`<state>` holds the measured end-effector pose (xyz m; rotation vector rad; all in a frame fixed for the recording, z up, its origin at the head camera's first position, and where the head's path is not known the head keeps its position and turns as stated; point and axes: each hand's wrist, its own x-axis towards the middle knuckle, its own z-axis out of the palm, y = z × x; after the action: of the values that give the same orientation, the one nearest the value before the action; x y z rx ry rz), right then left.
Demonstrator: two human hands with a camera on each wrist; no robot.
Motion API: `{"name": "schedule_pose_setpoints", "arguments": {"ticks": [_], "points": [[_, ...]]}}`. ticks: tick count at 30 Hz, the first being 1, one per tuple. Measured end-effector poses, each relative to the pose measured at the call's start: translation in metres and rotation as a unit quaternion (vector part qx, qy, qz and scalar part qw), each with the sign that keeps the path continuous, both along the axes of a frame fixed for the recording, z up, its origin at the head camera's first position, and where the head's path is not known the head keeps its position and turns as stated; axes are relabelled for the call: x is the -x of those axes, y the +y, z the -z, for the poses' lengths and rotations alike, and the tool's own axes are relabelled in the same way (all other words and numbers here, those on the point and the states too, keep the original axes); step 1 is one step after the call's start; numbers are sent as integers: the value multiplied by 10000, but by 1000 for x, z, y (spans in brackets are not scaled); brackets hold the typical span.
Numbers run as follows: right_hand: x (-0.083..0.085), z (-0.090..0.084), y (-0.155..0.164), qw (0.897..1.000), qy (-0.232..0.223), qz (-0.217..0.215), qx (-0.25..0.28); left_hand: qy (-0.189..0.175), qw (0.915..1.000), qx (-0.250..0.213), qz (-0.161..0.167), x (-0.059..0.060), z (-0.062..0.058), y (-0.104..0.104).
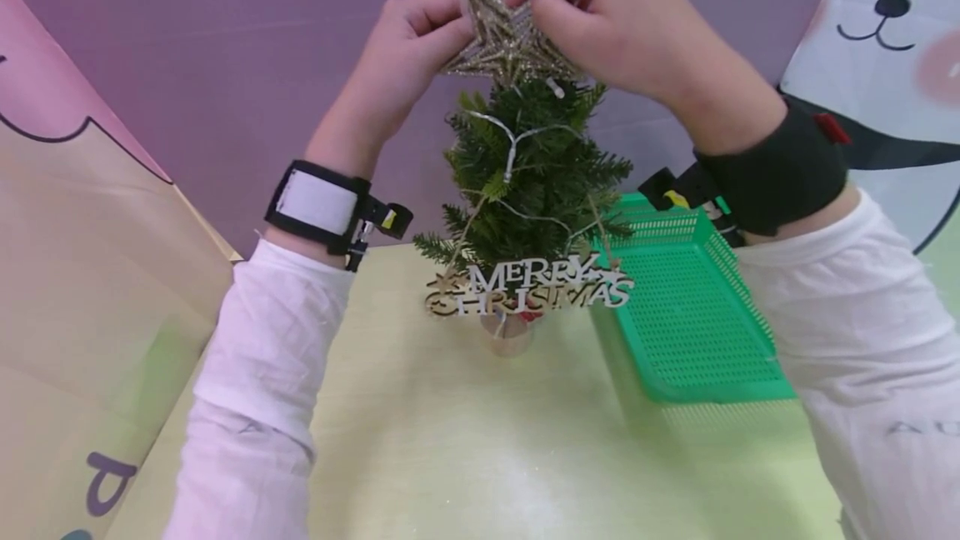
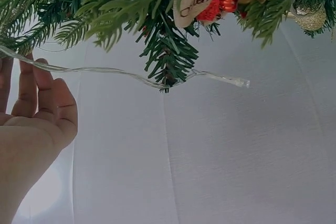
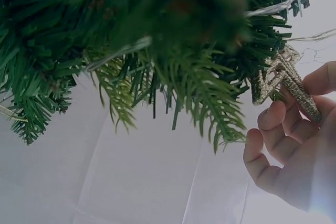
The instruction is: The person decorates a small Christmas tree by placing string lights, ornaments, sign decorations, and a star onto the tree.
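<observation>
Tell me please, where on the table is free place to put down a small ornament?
The table is bare in front of the small Christmas tree, between the two white sleeves, and left of the tree's pot. The green basket also looks empty. It is crowded at the treetop, where both hands hold the gold star.

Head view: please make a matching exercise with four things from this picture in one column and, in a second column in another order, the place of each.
Things:
1. gold star
2. MERRY CHRISTMAS sign
3. green basket
4. small Christmas tree

Places:
A. on the table, right of the tree
B. standing at the middle of the table
C. at the treetop, held by both hands
D. hanging low on the tree's front

Pairs: 1-C, 2-D, 3-A, 4-B
</observation>
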<state>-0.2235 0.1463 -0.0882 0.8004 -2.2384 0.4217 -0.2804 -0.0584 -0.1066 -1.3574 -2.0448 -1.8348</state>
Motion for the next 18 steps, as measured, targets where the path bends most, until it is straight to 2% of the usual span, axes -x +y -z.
{"name": "schedule_pose_setpoints", "arguments": {"ticks": [7,15,18], "points": [[3,2,4,9998,24,-132,161,-159,9996,-223,4,12,3,-2],[-14,0,-3,9995,98,-129,279,-269,9993,-178,-206,3,2,-2],[-7,3,2,9994,196,-161,245,-324,9984,-337,-326,-1,1,-3]]}}
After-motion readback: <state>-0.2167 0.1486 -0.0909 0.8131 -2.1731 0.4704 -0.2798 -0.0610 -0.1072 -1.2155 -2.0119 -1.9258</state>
